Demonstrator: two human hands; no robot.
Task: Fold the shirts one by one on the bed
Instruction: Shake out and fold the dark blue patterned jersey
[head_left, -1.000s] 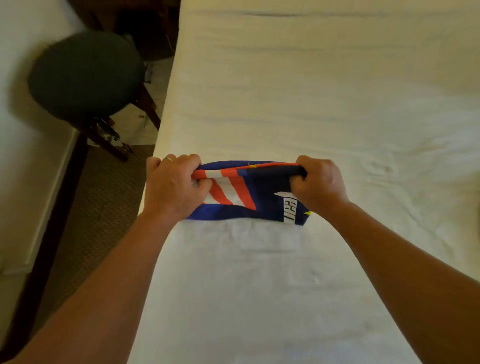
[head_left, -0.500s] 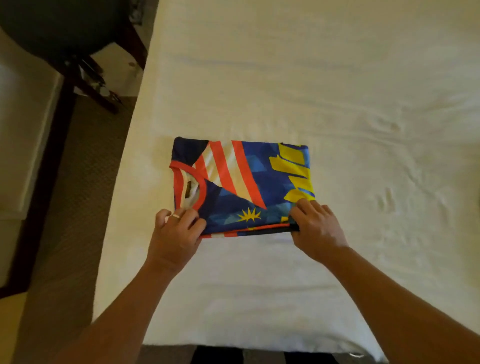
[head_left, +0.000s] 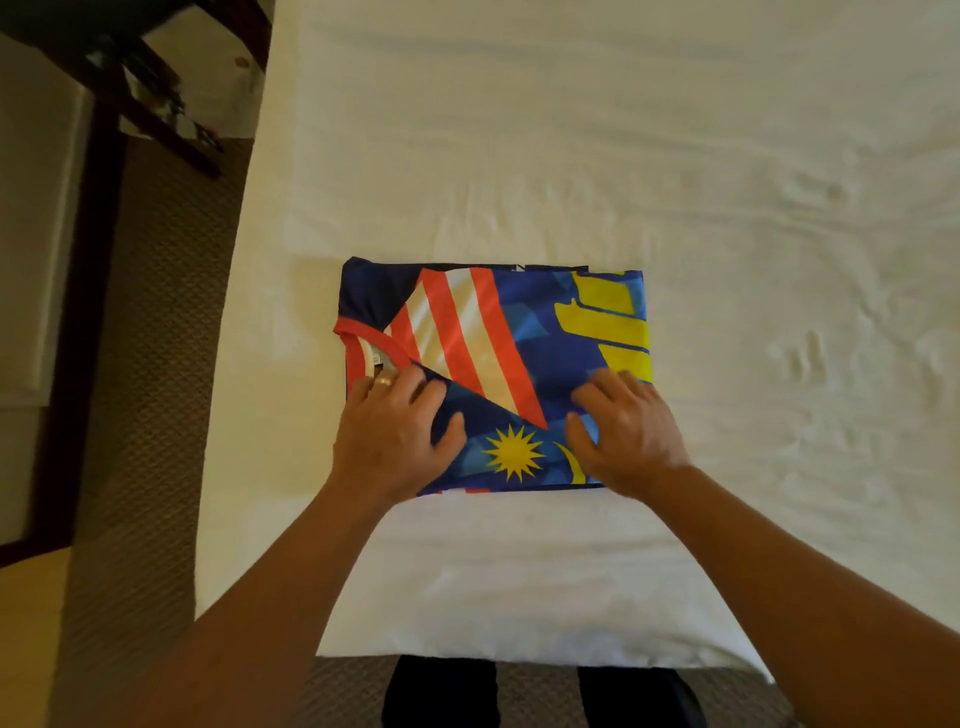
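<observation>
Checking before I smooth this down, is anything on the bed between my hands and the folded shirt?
Nothing visible. Your left hand and right hand already lie flat on the folded shirt, which rests directly on the bed.

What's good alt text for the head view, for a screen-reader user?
A person's left hand and right hand press flat on a folded blue shirt with red-and-white stripes and a yellow star, lying on a white bed. Brown carpet and dark furniture legs show at left.
</observation>
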